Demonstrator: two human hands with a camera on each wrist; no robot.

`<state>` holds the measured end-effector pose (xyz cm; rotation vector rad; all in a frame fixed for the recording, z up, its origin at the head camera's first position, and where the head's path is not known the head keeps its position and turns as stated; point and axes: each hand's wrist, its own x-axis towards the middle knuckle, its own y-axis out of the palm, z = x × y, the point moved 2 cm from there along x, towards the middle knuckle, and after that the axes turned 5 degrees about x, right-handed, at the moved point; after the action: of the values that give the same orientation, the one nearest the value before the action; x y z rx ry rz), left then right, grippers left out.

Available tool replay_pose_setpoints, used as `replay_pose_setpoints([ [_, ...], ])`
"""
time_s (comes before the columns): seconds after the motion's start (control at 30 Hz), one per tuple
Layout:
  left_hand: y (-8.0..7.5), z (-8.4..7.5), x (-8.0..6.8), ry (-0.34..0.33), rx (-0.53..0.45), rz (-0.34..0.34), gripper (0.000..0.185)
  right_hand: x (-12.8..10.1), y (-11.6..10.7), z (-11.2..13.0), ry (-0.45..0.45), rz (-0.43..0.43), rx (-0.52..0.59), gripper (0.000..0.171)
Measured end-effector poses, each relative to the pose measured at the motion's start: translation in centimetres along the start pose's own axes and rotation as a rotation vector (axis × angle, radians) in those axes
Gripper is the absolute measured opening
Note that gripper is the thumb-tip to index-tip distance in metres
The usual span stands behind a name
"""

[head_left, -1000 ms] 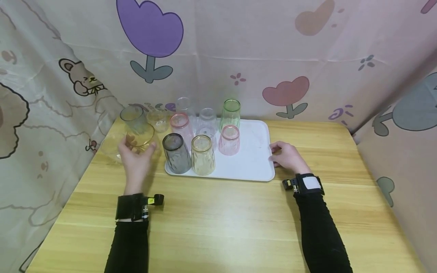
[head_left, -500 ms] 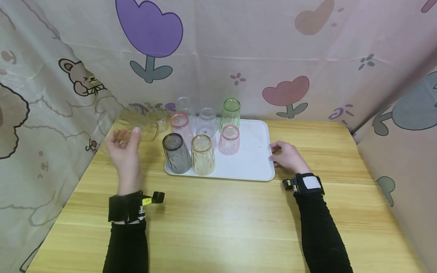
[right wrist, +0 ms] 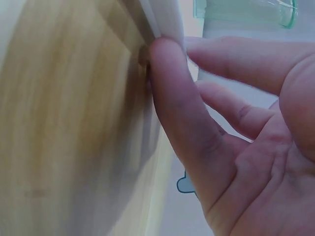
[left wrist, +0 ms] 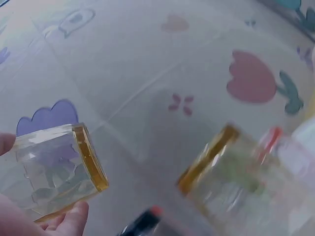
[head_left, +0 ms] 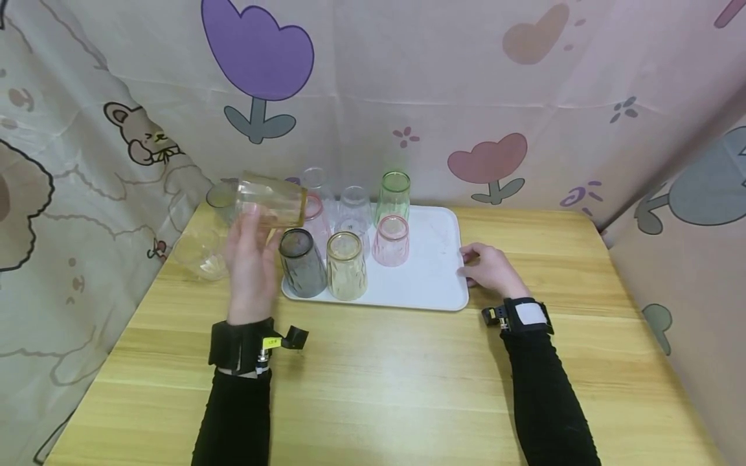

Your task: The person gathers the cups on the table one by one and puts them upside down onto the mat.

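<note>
Amber ribbed glass (head_left: pixel 271 200) tilted sideways in left hand (head_left: pixel 252 259); smooth white tray (head_left: pixel 431 272)

Glossy clear amber-tinted tumbler (head_left: pixel 271 200) with faceted walls; smooth matt white plastic tray (head_left: pixel 431 275); satin pale wood-grain table (head_left: pixel 408 375); soft matt printed cloth backdrop (head_left: pixel 408 84).

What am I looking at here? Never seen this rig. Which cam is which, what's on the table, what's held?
No machine: a person wears three cameras. The head view looks down at both hands; each wrist view looks along its own hand. On the wooden table a white tray carries upturned coloured cups, among them a grey cup, a yellow cup, a pink cup and a green cup. More cups stand left of the tray. The left hand holds an amber cup tipped on its side above the table. The right hand touches the tray's right edge.
</note>
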<state>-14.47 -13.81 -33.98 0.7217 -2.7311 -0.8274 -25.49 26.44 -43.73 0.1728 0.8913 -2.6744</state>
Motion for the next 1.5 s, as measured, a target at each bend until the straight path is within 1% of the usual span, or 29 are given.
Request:
replay_pose_setpoints([
  [0.13,1.4,0.4,-0.7,0.001,-0.082,0.081,0.022,0.0,0.0,0.3,-0.011,-0.033,-0.019,0.051],
  [0.23,2.4,0.7,-1.3,-0.009,-0.116,0.12,0.02,-0.2,-0.2,0.9,-0.06,-0.098,-0.022,0.054],
  [0.3,3.0,0.9,-1.6,-0.018,-0.122,0.14,0.021,-0.4,-0.4,1.6,-0.118,-0.168,-0.013,0.055],
  [0.37,3.5,1.2,-1.9,-0.024,-0.118,0.163,0.021,-0.9,-0.5,2.5,-0.194,-0.254,0.013,0.053],
  [0.47,4.4,1.7,-2.3,-0.026,-0.107,0.211,0.023,-1.7,-0.6,4.2,-0.322,-0.374,0.089,0.049],
  [0.53,4.9,2.0,-2.6,-0.035,-0.094,0.238,0.023,-2.5,-0.5,5.4,-0.398,-0.424,0.154,0.047],
  [0.6,5.3,2.3,-2.9,-0.041,-0.073,0.265,0.025,-3.2,-0.3,6.5,-0.46,-0.447,0.227,0.046],
  [0.67,5.7,2.6,-3.2,-0.044,-0.048,0.29,0.028,-3.9,-0.1,7.5,-0.513,-0.462,0.277,0.046],
  [0.77,6.3,3.0,-3.7,-0.056,-0.024,0.314,0.03,-4.8,0.3,8.9,-0.588,-0.476,0.334,0.048],
  [0.83,6.7,3.4,-4.0,-0.066,-0.011,0.322,0.03,-5.4,0.7,9.7,-0.65,-0.469,0.37,0.052],
  [0.93,7.3,4.1,-4.5,-0.083,-0.007,0.32,0.03,-5.9,1.4,10.6,-0.747,-0.436,0.423,0.06],
  [1.07,8.2,5.1,-5.1,-0.1,0.003,0.332,0.041,-6.2,2.4,11.3,-0.834,-0.386,0.46,0.07],
  [1.2,9.0,6.3,-5.7,-0.114,0.021,0.358,0.05,-6.5,3.0,11.8,-0.864,-0.347,0.482,0.079],
  [1.37,9.9,7.3,-6.5,-0.13,0.01,0.377,0.049,-6.7,3.7,12.2,-0.878,-0.292,0.513,0.09],
  [1.5,10.5,8.1,-7.0,-0.155,0.012,0.383,0.05,-6.7,4.2,12.2,-0.887,-0.297,0.502,0.094],
])
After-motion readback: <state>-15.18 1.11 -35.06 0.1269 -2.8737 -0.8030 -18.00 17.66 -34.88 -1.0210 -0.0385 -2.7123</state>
